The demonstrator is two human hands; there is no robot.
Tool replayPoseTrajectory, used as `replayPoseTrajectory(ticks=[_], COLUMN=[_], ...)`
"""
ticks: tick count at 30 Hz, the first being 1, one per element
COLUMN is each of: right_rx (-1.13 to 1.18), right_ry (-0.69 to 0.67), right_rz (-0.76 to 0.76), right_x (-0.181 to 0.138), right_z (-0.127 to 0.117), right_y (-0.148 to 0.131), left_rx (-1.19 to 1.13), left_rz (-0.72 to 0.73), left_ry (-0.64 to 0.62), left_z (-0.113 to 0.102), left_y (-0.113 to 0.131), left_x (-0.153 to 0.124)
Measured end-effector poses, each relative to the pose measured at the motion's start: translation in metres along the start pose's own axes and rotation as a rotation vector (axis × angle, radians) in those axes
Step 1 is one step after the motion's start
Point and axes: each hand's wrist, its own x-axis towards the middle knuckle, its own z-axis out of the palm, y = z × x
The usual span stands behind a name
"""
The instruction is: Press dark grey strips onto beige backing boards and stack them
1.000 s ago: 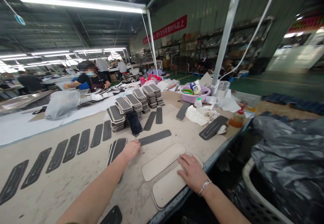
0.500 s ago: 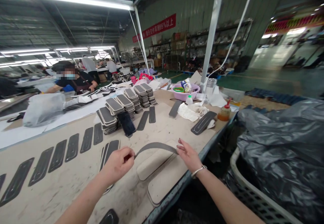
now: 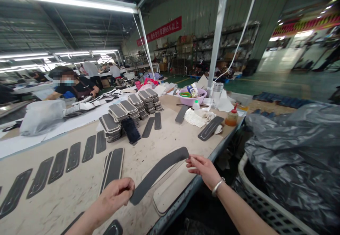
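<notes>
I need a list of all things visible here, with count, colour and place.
grey strip: one, dark grey, held above the table
pads: two, beige, near edge under the strip
pad stacks: about six, grey-topped, table middle
flat strips: several, dark grey, row at left
phone: one, black, leaning on a stack
basin: one, pink, far end
bag: one, black, right of table
left hand: grips the strip's near end
right hand: pinches the strip's far end

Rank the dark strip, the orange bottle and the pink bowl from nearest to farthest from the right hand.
1. dark strip: pinched by the right hand, running off to its left.
2. orange bottle: ahead, slightly right.
3. pink bowl: farthest, at the back.
</notes>
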Motion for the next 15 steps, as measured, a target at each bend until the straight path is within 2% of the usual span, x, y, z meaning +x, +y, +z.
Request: replayPoseTrajectory(ticks=[3, 6, 11, 15], right_rx=[-0.223, -0.580, -0.951, -1.205], right_ry=[0.039, 0.066, 0.043, 0.014], right_rz=[-0.054, -0.072, -0.078, -0.062], right_x=[0.002, 0.012, 0.043, 0.079], right_z=[-0.001, -0.006, -0.011, -0.006], right_y=[0.004, 0.007, 0.006, 0.004], left_rx=[-0.044, -0.125, -0.340, -0.339], left_rz=[-0.003, -0.025, -0.141, -0.229], left_ry=[-0.023, -0.017, 0.011, 0.031], left_z=[0.002, 0.004, 0.009, 0.010], left_y=[-0.004, -0.018, -0.055, -0.066], left_x=[0.001, 0.009, 0.042, 0.072])
